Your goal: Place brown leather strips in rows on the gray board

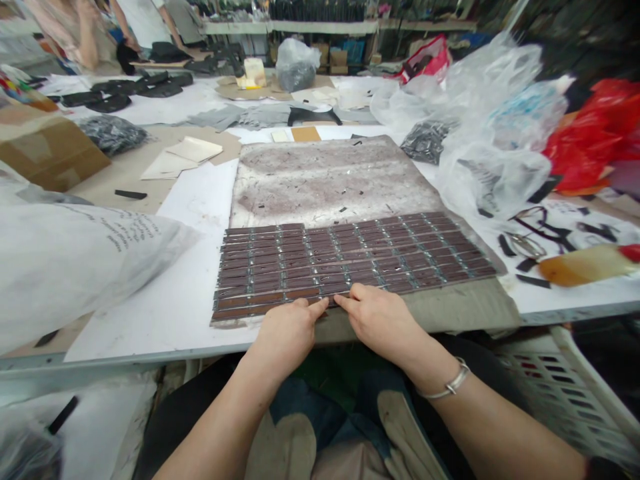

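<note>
A flat board [295, 177] lies on the table in front of me, its upper part bare and stained. Rows of narrow brown strips [360, 250] cover its lower part, with small shiny pieces between them. My left hand [290, 328] is at the near edge of the rows, fingers curled and the index finger pressed on a brown strip [300, 293]. Close beside it, my right hand [383, 319] is likewise closed, index fingertip on the same near row. The two fingertips almost meet. My thumbs and what lies under my fingers are mostly hidden.
To the left lie a white plastic bag [75, 260] and a cardboard box [47, 150]. On the right are clear plastic bags [500, 133], a red bag [595, 133], scissors [527, 243] and a yellowish bottle [585, 265]. Below the table sits a white basket [565, 393]. People stand at the far left.
</note>
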Motion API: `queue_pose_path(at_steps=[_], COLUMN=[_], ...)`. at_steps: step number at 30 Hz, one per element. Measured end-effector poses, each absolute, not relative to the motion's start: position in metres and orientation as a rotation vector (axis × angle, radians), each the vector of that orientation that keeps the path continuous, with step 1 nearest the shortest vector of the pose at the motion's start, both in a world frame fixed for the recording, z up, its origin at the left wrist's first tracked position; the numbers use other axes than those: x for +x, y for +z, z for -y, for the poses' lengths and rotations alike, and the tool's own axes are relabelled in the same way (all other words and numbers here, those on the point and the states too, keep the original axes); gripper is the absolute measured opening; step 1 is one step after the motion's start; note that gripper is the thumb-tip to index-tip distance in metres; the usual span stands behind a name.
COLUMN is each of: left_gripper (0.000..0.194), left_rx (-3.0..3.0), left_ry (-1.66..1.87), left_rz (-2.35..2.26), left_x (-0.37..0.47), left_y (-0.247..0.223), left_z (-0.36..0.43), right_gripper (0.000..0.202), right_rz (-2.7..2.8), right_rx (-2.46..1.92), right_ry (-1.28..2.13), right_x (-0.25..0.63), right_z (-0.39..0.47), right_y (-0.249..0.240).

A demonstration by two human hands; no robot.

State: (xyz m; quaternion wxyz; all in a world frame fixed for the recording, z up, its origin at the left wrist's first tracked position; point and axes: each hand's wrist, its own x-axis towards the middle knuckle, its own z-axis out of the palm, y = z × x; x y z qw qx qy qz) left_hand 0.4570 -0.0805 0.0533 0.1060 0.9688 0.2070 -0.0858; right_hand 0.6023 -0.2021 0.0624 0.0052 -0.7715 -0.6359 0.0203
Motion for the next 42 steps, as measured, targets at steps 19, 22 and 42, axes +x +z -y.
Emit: queue_pose_path(at_steps=[19, 22, 42], left_gripper=[0.048, 0.049, 0.044], left_rx=[2.853, 2.839, 2.659], left_ry=[-0.25, -0.287, -0.066], left_rz=[-0.606, -0.617, -0.751], left_x=[0.461, 0.461, 0.456], left_y=[0.055, 0.056, 0.062], left_z=[0.084, 0.085, 0.062], right_gripper=[0.03, 0.03, 0.014], right_rz=[1.95, 1.944, 1.294], right_rx=[-2.478, -2.479, -2.305], right_ry=[0.109, 0.129, 0.303], right_x=[0.598, 0.597, 0.627], right_z=[0.201, 0.201, 0.192], right_y=[0.062, 0.062, 0.049])
